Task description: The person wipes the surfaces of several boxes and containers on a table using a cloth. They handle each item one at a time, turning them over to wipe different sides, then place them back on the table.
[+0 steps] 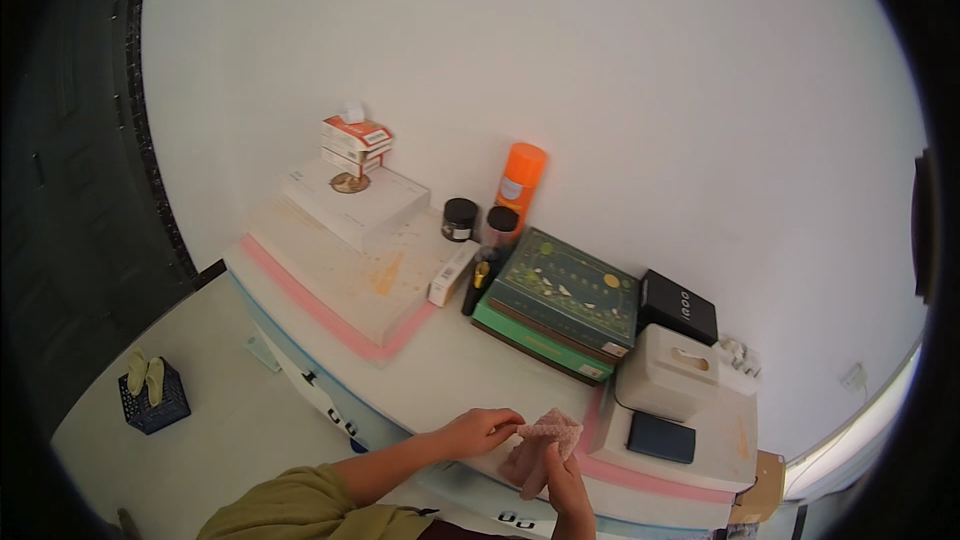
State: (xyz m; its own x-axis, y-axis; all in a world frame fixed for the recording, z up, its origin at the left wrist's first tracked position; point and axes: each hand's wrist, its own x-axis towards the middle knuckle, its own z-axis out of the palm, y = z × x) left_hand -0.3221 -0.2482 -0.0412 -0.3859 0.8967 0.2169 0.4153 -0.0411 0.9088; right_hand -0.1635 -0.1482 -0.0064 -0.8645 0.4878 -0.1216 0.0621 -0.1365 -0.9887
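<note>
A small pink cloth (541, 450) hangs in folds between my two hands, over the front edge of the white cabinet top (450, 360). My left hand (484, 431) pinches one corner of it between thumb and fingertips. At its right side my right hand (566, 484) grips the cloth, thumb on top, with the lower part drooping beside the palm. Beyond the hands lies a stack of green boxes (559, 289), the top one dark green with a printed plant pattern. Right of the cloth, a dark blue wallet-like case (661, 437) rests on a pale raised slab.
Behind the wallet stand a white tissue box (664, 375) and a black box (677, 305). An orange spray can (523, 176), a black-lidded jar (460, 220) and a small carton (453, 274) are farther back. Left, small cartons (356, 136) sit on a white box (375, 202). Slippers top a floor crate (155, 405).
</note>
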